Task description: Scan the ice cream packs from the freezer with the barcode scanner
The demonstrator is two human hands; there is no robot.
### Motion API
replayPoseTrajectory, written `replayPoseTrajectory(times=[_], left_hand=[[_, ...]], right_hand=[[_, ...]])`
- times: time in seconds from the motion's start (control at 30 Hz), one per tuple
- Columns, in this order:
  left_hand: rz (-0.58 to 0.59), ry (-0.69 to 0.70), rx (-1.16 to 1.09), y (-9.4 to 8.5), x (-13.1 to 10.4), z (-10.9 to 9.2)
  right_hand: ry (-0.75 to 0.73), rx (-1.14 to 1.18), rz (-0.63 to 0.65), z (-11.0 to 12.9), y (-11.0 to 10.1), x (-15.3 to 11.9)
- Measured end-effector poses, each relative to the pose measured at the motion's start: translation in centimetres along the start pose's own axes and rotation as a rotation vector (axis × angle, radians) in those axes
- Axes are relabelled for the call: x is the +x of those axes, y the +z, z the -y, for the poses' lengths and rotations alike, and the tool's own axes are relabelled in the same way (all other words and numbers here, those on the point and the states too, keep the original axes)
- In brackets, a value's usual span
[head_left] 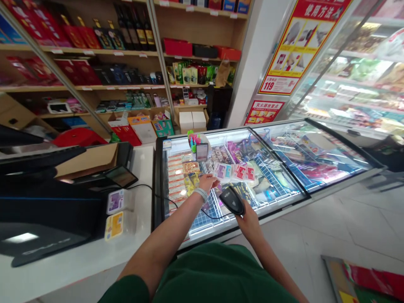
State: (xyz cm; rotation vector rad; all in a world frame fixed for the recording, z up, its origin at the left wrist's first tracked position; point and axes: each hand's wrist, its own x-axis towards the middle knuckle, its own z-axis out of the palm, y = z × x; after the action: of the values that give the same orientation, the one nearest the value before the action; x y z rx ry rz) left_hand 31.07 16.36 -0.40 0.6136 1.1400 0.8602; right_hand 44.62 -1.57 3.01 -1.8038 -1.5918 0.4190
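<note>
My right hand (248, 216) is wrapped around a black handheld barcode scanner (232, 200), its cable looping left across the freezer. My left hand (208, 183), with a pale watch at the wrist, reaches over the freezer's glass top with fingers extended. Just past its fingertips lies a clear pack with purple and blue labels (222, 171); whether they touch is hard to tell. Beside that is a clear pack with red labels (244, 172). On the white counter to the left sit a purple-labelled clear box (116, 201) and a yellow-labelled clear box (114, 225).
A chest freezer (285, 206) with goods under its glass runs to the right. A small grey-screened stand (202, 152) and colourful items stand at its back edge. A black checkout machine (47, 219) occupies the left counter. Stocked shelves (110, 52) line the back.
</note>
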Motion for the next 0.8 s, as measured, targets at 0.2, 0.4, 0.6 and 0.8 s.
replayPoseTrajectory(times=[0.2,0.4,0.6,0.8], left_hand=[[-0.03,-0.009,0.095,1.2,1.2,1.0],[-0.056,0.017,0.305,1.8,2.4,1.9],[-0.092,0.13,0.526,1.6,3.1,2.0],[-0.122,0.299,0.735,1.3,2.4,1.3]], right_hand=[[0.047,0.025,-0.025,0.0,-0.5,-0.2],[0.054,0.031,-0.03,-0.2,-0.4,0.0],[0.08,0.028,-0.022,0.2,-0.3,0.3],[0.098,0.031,-0.044,0.4,-0.1,0.1]])
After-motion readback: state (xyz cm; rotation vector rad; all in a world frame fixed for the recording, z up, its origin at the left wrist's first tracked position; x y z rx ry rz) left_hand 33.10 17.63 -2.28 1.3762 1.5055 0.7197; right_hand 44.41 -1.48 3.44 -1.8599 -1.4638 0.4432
